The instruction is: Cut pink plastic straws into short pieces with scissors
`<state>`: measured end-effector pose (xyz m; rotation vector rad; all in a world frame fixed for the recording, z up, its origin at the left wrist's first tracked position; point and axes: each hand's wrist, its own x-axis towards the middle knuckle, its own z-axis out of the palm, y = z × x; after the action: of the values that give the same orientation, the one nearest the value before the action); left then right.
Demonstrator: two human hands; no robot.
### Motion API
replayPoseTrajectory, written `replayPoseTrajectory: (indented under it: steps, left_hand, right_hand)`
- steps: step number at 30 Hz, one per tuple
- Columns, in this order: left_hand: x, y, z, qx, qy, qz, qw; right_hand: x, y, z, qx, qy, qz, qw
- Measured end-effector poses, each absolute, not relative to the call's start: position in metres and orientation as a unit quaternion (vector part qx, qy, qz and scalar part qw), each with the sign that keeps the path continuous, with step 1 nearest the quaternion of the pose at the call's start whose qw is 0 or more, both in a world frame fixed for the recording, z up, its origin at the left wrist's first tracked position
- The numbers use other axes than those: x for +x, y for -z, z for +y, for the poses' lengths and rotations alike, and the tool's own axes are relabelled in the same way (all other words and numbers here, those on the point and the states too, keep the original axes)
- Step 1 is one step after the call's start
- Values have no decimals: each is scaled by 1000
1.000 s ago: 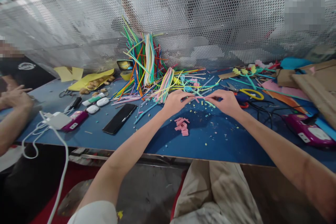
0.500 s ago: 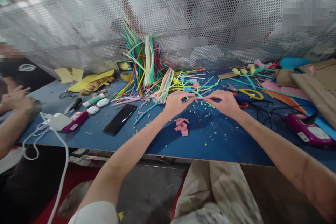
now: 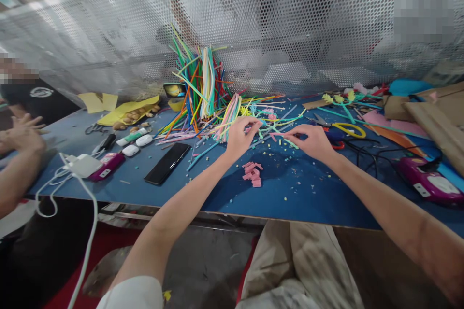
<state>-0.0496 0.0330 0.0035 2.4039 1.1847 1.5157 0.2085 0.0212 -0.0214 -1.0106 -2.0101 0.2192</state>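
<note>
Over the middle of the table, my right hand [image 3: 311, 141] pinches a short pink pipe cleaner [image 3: 276, 135] that points left from the fingertips. My left hand [image 3: 242, 134] is raised a little apart from it, thumb and fingers closed together; whatever may be between them is too small to make out. Below the hands lies a small pile of cut pink pipe cleaner pieces [image 3: 252, 174]. Just behind my left hand, a bundle of pastel pipe cleaners [image 3: 229, 118] rests on the table. Yellow-handled scissors [image 3: 350, 129] lie beyond my right hand.
A large stand of coloured pipe cleaners [image 3: 203, 82] rises against the perforated metal screen [image 3: 290, 24]. To the left are a black phone [image 3: 167, 164], white cables and a purple power strip [image 3: 108, 166]. Another purple box [image 3: 431, 181] sits right. A co-worker's hands [image 3: 27, 135] show far left.
My left hand has come off the pink pipe cleaner and moved slightly up and left. My right hand stays nearly in place, still pinching it.
</note>
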Motion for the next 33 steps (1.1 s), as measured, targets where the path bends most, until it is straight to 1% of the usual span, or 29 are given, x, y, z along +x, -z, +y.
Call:
replayPoseTrajectory:
  steps: [5, 11, 21, 33]
  left_hand:
    - [-58, -7, 37, 786, -509, 345, -59]
    - [-61, -8, 38, 782, -521, 327, -105]
    - [-60, -6, 35, 814, -488, 297, -100]
    - [-60, -2, 38, 831, -452, 320, -48]
  right_hand:
    - [208, 21, 22, -429, -98, -781, 443]
    - [212, 26, 27, -504, -85, -712, 481]
    - [217, 23, 29, -529, -103, -679, 499]
    - [217, 24, 29, -516, -81, -689, 502]
